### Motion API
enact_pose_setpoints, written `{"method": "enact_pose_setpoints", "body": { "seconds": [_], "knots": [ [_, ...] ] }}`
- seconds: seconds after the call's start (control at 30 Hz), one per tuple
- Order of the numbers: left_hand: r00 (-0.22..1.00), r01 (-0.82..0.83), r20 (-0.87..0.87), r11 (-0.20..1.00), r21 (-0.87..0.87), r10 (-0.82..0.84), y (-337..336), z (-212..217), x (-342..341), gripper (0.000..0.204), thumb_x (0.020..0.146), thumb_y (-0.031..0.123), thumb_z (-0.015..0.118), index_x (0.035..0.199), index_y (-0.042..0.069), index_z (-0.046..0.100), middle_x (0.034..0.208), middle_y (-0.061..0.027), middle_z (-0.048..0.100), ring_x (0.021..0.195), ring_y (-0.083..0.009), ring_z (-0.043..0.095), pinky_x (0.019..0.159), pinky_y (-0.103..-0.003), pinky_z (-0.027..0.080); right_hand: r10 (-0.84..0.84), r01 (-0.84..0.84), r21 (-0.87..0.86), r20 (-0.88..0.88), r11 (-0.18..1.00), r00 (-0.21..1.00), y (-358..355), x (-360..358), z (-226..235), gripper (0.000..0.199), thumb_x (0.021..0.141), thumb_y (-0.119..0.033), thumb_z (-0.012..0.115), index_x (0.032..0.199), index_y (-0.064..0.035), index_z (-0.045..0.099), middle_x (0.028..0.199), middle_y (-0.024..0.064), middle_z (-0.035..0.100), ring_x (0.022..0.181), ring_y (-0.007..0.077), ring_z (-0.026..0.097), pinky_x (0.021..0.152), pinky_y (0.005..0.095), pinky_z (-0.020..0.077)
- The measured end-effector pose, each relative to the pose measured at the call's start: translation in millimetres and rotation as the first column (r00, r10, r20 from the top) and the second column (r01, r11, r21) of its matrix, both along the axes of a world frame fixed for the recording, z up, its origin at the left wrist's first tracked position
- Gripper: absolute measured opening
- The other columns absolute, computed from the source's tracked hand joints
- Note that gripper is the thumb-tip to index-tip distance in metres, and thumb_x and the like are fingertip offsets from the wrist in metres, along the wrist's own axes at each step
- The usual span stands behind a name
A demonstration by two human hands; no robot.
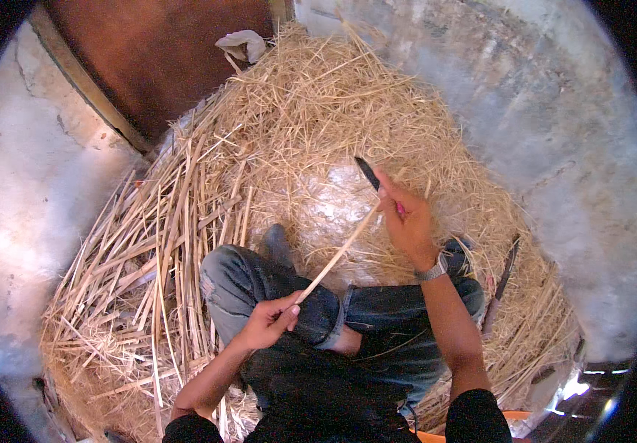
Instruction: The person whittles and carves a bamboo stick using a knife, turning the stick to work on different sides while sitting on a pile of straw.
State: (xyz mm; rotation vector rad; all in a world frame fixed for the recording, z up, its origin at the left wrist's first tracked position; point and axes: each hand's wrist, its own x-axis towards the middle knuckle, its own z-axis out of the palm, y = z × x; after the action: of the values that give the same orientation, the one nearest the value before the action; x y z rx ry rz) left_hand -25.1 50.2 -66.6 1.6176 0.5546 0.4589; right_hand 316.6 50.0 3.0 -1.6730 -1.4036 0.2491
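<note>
Between my hands runs a thin pale bamboo strip (pixel 338 255), slanting up to the right over my crossed legs. My left hand (pixel 272 321) pinches its lower end near my left knee. In my right hand (pixel 409 221) is a knife (pixel 366 172) with a dark blade that points up and to the left; a bit of pink shows between the fingers, and most of the handle is hidden. The strip's upper end meets my right hand close to the base of the blade. A watch sits on my right wrist.
Long split strips (pixel 178 236) lie heaped to my left. Curly shavings (pixel 318 96) cover the floor ahead and around me. A second long dark blade (pixel 507 277) lies by my right knee. Walls (pixel 555 125) stand on both sides, with a brown door (pixel 156 52) at the far left.
</note>
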Motion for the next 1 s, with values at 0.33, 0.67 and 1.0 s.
{"method": "enact_pose_setpoints", "body": {
  "seconds": [0.33, 0.67, 1.0],
  "knots": [
    [0.969, -0.148, -0.172, 0.974, 0.172, 0.177, 3.6, -14.2, 9.6, 0.033, 0.098, 0.011, 0.061, 0.129, -0.002, 0.06, 0.081, -0.003, 0.068, 0.075, -0.0037, 0.052, 0.07, -0.025, 0.048, 0.345, -0.342, -0.051, 0.074, 0.938, 0.936, -46.8, -107.9, -93.5, 0.054, 0.085, -0.007, 0.061, 0.137, -0.0234, 0.06, 0.066, 0.015, 0.061, 0.051, 0.031, 0.058, 0.051, 0.0423, 0.0485],
    [0.986, -0.143, -0.085, 0.99, 0.016, 0.144, -2.3, -13.0, 1.2, 0.034, 0.1, 0.015, 0.061, 0.129, -0.001, 0.061, 0.078, 0.0084, 0.057, 0.07, -0.0022, 0.045, 0.062, -0.022, 0.043, -0.294, 0.306, 0.124, -0.108, 0.944, 0.95, 1.5, -34.9, -45.1, 0.045, 0.088, -0.008, 0.058, 0.131, -0.0187, 0.064, 0.074, 0.0203, 0.064, 0.057, 0.0334, 0.061, 0.057, 0.0441, 0.0503],
    [0.962, -0.264, 0.049, 0.96, -0.097, 0.27, -24.1, 0.5, 5.1, 0.033, 0.102, 0.015, 0.057, 0.13, -0.001, 0.061, 0.064, 0.0082, 0.044, 0.056, -0.0018, 0.037, 0.049, -0.022, 0.031, 0.223, -0.245, 0.051, 0.27, 0.968, 0.937, -59.4, -82.5, -25.6, 0.046, 0.084, 0.001, 0.058, 0.127, -0.0101, 0.067, 0.063, 0.0166, 0.051, 0.052, 0.0291, 0.052, 0.053, 0.0388, 0.0449]
  ]
}}
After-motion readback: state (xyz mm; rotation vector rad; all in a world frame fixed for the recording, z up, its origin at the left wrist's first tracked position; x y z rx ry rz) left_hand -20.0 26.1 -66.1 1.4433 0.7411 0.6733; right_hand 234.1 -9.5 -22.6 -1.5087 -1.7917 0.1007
